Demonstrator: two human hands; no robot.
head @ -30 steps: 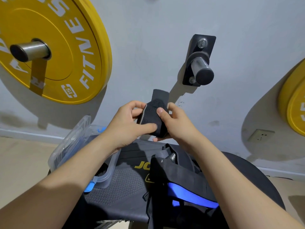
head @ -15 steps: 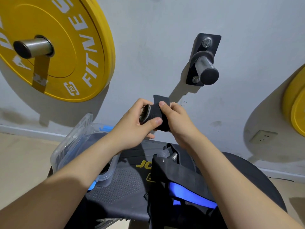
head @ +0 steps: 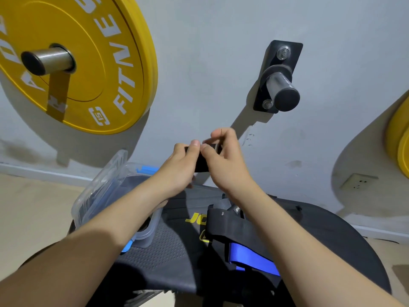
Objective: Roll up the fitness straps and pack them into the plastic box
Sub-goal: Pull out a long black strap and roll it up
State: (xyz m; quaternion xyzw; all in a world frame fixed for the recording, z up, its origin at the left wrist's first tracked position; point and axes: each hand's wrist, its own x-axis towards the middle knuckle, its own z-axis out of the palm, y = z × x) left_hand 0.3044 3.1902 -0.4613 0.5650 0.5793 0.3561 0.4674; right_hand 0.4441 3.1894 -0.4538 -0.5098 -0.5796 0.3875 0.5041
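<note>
here, strap [head: 201,162] gripped, plastic box [head: 147,237] contents unclear

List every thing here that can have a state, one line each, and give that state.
black strap: rolled into a compact bundle, held above the bench.
left hand: gripping the roll.
right hand: pinching the roll.
plastic box: open, lid tilted back.
blue-and-black strap: unrolled, lying on the bench.
yellow plate: hung on its peg.
wall peg: bare.
</note>
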